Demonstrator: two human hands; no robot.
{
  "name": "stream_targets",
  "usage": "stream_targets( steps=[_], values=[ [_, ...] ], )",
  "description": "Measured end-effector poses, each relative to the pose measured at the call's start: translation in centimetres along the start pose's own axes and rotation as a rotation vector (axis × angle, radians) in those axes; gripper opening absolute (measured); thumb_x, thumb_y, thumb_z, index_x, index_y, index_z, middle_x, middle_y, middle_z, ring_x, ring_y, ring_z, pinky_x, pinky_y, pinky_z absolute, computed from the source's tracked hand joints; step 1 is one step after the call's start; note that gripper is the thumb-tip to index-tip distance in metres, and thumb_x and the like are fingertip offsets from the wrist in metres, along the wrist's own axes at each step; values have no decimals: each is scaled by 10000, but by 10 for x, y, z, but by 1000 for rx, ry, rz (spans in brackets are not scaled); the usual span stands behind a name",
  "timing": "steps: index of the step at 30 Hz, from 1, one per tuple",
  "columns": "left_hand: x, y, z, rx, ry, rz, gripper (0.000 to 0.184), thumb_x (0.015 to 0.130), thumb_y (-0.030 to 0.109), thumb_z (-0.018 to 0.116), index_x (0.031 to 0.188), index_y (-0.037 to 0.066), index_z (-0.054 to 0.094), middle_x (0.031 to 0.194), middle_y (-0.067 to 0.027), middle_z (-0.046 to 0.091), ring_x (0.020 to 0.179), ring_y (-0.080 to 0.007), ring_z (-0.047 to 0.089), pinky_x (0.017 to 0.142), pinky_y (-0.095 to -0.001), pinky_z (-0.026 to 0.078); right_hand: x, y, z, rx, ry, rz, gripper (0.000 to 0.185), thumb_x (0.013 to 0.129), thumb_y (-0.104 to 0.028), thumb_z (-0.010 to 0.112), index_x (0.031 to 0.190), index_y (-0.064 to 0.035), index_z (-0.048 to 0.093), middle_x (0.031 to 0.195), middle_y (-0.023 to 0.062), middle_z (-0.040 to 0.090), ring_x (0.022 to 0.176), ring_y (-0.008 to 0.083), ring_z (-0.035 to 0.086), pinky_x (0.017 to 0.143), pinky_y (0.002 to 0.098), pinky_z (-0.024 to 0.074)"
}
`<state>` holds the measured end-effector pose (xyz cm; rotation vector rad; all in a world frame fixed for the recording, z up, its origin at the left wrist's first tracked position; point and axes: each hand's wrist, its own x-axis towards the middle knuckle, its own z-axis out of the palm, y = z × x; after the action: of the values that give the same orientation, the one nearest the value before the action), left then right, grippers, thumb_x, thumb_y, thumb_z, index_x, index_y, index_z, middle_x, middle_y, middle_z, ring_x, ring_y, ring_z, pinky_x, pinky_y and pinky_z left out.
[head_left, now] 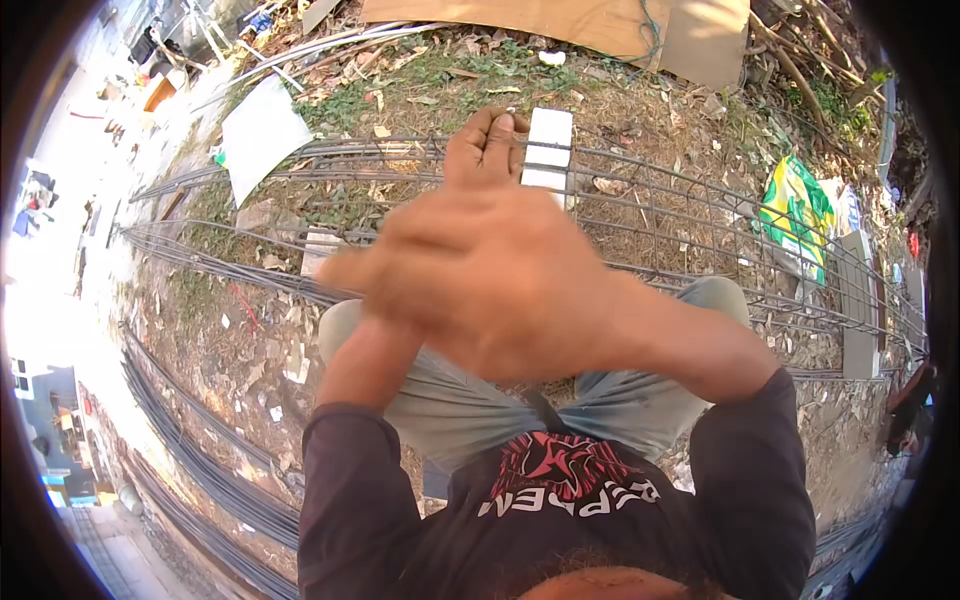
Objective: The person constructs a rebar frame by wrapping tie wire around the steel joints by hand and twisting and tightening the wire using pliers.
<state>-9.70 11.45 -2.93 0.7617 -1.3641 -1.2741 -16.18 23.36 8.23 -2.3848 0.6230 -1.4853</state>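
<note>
My left hand (pixel 485 150) reaches over the steel rebar cage (pixel 650 195), its thumb and fingertips pressed together beside a white block (pixel 550 128). What those fingers hold is too small to make out. My right hand (pixel 490 275) crosses above my left wrist, nearer the camera and smeared by motion. Its finger state and any contents are unclear, and it hides part of the cage. The long bars run left to right, with thin cross ties around them on the right side. The white block sits upright against the bars, partly behind them.
A white sheet (pixel 265 135) lies at the upper left. Brown boards (pixel 560 22) lie at the top. A green and yellow bag (pixel 798 215) is at the right. Bundled dark bars (pixel 215 445) curve along the lower left. Leaves and scraps cover the ground.
</note>
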Motion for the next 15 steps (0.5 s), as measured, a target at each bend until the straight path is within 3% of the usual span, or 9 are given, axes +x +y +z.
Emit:
stream_targets(
  steps=[1,2,3,4,9,11,14,15],
  values=[
    [2,-1,3,-76,97,-16,271,1119,221,487,1015,4,612,595,26,491,529,-56,461,500,-244,406,-12,26,-26,-125,139,142,158,895,-137,704,1020,-44,733,883,95,741,781,256,726,639,356,560],
    [5,-2,4,-69,52,-3,275,1122,235,483,1020,14,610,597,30,482,520,-55,449,490,-242,392,-25,52,-52,-220,260,293,153,951,-147,716,1057,-43,753,840,79,747,729,223,723,604,317,543],
    [5,-3,1,-56,8,3,279,1125,249,478,1025,24,609,600,35,473,510,-53,438,480,-239,378,-41,78,-67,-130,464,468,166,992,-174,697,1027,-24,759,739,33,697,643,121,640,577,267,500],
    [2,-4,2,-36,-36,2,283,1128,264,474,1029,34,608,603,39,463,500,-51,426,471,-236,363,-53,96,-84,-167,489,631,232,1025,-225,678,1073,-12,754,732,9,658,643,56,565,578,247,476],
    [-19,-29,45,127,-198,-45,299,1128,279,473,1026,35,613,580,25,489,475,-45,424,454,-233,332,-93,135,-86,188,633,821,256,1058,-233,625,1059,-4,739,714,2,631,652,49,560,595,226,451],
    [-28,-26,55,251,-299,-86,303,1129,281,467,1064,29,622,624,7,550,538,-54,510,495,-236,395,-98,136,-91,183,589,826,258,1062,-233,615,1034,-9,739,709,3,632,662,48,565,594,227,449],
    [-27,-38,62,324,-283,41,318,1131,278,464,1099,4,622,660,3,596,582,-81,565,543,-280,476,-105,143,-101,176,490,910,275,1046,-239,627,995,9,736,711,24,648,667,72,574,604,266,470],
    [-24,-40,63,227,-259,-13,331,1131,289,464,1101,1,624,666,1,603,589,-84,574,549,-284,489,-107,144,-101,195,440,950,281,1040,-242,634,984,15,736,714,29,654,668,79,577,608,275,476]
  ],
)
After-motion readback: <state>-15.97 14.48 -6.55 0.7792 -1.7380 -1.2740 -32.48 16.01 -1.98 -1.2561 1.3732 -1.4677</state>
